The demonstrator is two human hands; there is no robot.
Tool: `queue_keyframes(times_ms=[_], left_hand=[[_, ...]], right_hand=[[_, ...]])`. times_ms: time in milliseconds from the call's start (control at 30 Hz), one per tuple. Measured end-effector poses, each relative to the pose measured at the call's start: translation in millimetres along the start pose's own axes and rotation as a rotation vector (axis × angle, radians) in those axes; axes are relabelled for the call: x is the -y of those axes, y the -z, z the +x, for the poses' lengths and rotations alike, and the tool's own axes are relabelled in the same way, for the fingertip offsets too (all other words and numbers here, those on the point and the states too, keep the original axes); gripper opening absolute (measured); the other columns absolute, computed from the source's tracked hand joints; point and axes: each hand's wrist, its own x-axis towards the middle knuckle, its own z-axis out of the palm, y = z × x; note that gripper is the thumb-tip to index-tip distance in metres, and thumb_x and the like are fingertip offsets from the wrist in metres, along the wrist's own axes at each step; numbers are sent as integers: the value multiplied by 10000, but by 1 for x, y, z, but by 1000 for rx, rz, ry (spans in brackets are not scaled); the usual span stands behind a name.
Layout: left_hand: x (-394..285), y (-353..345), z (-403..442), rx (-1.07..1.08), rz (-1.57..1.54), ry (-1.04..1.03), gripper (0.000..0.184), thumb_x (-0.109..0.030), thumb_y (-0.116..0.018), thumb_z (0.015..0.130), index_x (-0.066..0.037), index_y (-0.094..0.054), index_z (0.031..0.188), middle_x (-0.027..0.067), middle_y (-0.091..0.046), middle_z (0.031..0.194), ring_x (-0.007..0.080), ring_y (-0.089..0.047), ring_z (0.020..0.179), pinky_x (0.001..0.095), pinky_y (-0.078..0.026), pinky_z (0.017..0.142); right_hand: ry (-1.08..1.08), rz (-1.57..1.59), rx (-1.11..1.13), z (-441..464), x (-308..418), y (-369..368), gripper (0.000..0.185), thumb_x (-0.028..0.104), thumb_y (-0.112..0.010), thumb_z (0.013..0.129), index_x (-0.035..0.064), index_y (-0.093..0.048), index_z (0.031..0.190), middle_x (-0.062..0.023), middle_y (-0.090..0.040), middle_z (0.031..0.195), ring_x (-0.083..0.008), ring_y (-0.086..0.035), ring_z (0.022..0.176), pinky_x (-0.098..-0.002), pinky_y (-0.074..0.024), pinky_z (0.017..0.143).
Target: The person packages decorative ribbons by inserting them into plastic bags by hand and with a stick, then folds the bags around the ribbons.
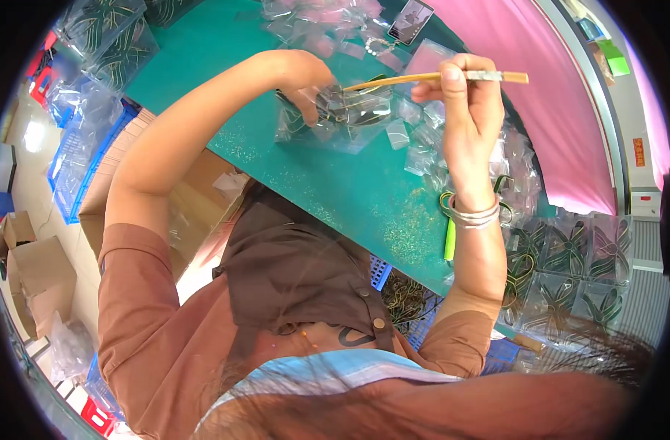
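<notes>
My right hand (471,99) grips a slim tan wooden stick (401,79), which has a whitish wrapped section near its outer end. The stick's far tip reaches the clear plastic bag (364,114) on the green table (291,183). Dark green and black cords show inside the bag. My left hand (309,81) bends over the bag's left side, thumb and fingers closed on it; some fingertips are hidden. Small clear packets (397,134) lie between the bag and my right wrist.
Clear bags pile up at the table's back, near a phone (410,20) and a beaded bracelet (380,47). Packed cord bags (562,264) lie at right. A bright green-handled tool (450,240) rests by my right forearm. A blue crate (71,183) and cardboard boxes (45,271) stand at left.
</notes>
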Motion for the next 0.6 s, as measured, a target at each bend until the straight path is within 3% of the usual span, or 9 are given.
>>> queue_keyframes(times_ms=[167,267,367,467,600], left_hand=[[-2,-1,2,43,-6,21,622,-397,-852,630,0,-670,1073,169,-704,962,366,-676,924,461,-540,812],[-4,-2,3,-8,54,37,549,-426,-836,642,-84,-739,1060,139,-740,948,324,-705,905,445,-555,792],[-3,-2,3,3,45,22,560,-442,-831,637,-63,-742,1040,139,-739,946,321,-705,907,442,-556,792],[-3,-3,5,47,50,47,655,-441,-833,627,8,-669,1075,174,-713,947,354,-686,905,456,-556,795],[-6,1,4,72,42,60,648,-436,-847,617,15,-666,1045,169,-711,919,349,-690,865,450,-557,767]], right_hand=[[46,183,-180,27,-1,10,120,118,-574,1026,-2,-572,1024,-87,-633,819,-184,-671,693,-324,-569,650],[98,164,-218,34,-9,9,127,125,-585,1023,-1,-587,1021,-81,-644,823,-176,-670,699,-317,-564,661],[61,120,-130,30,-17,3,116,116,-602,1012,1,-614,1006,-71,-655,845,-162,-669,708,-291,-545,684],[-186,144,196,21,-29,-13,88,92,-641,978,4,-649,977,-33,-644,843,-132,-649,806,-266,-501,757],[-160,-88,393,6,-38,-33,132,137,-664,970,10,-664,933,-17,-657,831,-119,-629,810,-276,-492,782]])
